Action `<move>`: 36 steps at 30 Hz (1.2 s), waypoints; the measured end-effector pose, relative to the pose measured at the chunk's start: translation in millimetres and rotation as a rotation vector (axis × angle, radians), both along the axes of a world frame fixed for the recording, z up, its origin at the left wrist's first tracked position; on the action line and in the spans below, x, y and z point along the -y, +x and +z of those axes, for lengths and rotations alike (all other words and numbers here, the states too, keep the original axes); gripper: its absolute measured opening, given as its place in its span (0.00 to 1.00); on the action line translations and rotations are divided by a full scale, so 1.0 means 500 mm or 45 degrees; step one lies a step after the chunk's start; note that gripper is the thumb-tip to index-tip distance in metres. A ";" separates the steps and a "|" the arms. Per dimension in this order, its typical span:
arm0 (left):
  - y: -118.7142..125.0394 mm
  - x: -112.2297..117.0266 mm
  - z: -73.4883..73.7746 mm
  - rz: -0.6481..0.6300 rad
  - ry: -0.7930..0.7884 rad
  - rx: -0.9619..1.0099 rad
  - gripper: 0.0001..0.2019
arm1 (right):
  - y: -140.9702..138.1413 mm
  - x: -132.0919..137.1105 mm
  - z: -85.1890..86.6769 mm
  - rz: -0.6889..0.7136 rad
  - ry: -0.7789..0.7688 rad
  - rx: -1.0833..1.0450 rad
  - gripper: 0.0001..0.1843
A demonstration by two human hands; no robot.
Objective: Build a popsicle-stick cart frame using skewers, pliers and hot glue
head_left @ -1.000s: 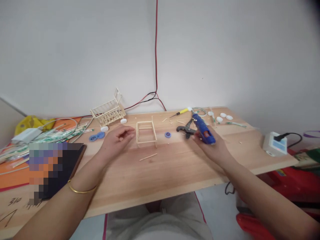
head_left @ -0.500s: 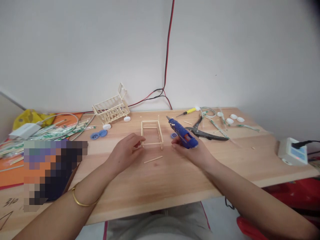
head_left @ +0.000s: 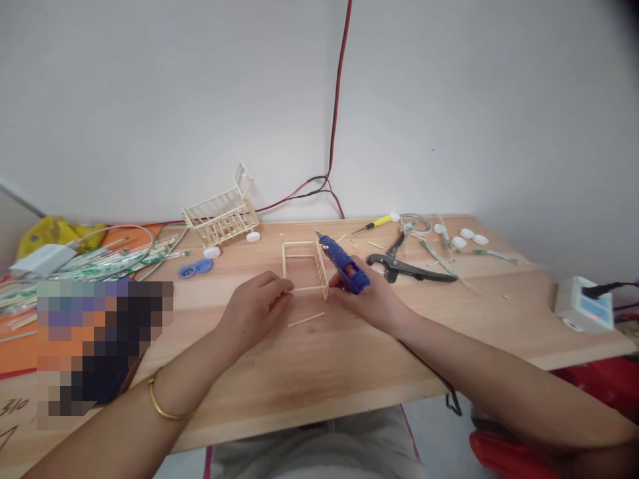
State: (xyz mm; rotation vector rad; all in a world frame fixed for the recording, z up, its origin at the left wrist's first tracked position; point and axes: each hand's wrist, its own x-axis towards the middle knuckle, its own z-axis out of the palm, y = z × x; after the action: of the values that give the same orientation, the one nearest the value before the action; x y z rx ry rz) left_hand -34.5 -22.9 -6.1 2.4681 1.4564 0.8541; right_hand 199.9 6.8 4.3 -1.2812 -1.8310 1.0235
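A small rectangular frame of thin wooden sticks (head_left: pixel 305 289) sits on the wooden table between my hands. My left hand (head_left: pixel 257 301) is closed at its near left corner, fingertips pinching the sticks; the exact contact is partly hidden. In my right hand (head_left: pixel 374 299) is a blue glue gun (head_left: pixel 344 265), its nozzle pointing up and left over the frame's right side. The thumb and fingertips of that hand also meet the frame's near right corner. One loose stick (head_left: pixel 305 320) lies just in front of the frame.
Behind stands a larger stick-built cart (head_left: pixel 222 216) with white caps beside it. Black-handled cutters (head_left: pixel 414 271) and a yellow screwdriver (head_left: pixel 377 223) lie to the right. A white power socket (head_left: pixel 584 303) is at the right edge. Bagged sticks (head_left: pixel 110 263) and blue caps (head_left: pixel 196 268) are left.
My right hand has moved left with the glue gun, and its fingers now reach the frame's right corner. My left hand has shifted slightly right onto the near left corner.
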 end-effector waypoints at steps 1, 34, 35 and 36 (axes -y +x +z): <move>0.001 0.000 -0.001 -0.002 0.007 -0.002 0.08 | 0.000 0.000 0.000 -0.004 0.006 0.002 0.10; 0.013 0.012 0.003 0.085 -0.024 -0.060 0.10 | 0.075 0.018 -0.019 -0.097 -0.102 -0.078 0.18; 0.013 0.012 0.003 0.081 -0.027 -0.033 0.10 | 0.079 0.024 -0.018 -0.080 -0.114 -0.078 0.18; 0.013 0.011 0.002 0.076 -0.033 -0.012 0.10 | 0.083 0.030 -0.015 -0.052 -0.124 -0.071 0.18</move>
State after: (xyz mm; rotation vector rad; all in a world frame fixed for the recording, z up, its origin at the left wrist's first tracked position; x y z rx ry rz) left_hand -28.0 -28.4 -5.0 2.4245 1.5411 0.8302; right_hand 241.2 -7.9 -3.4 -1.3285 -1.7247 1.1267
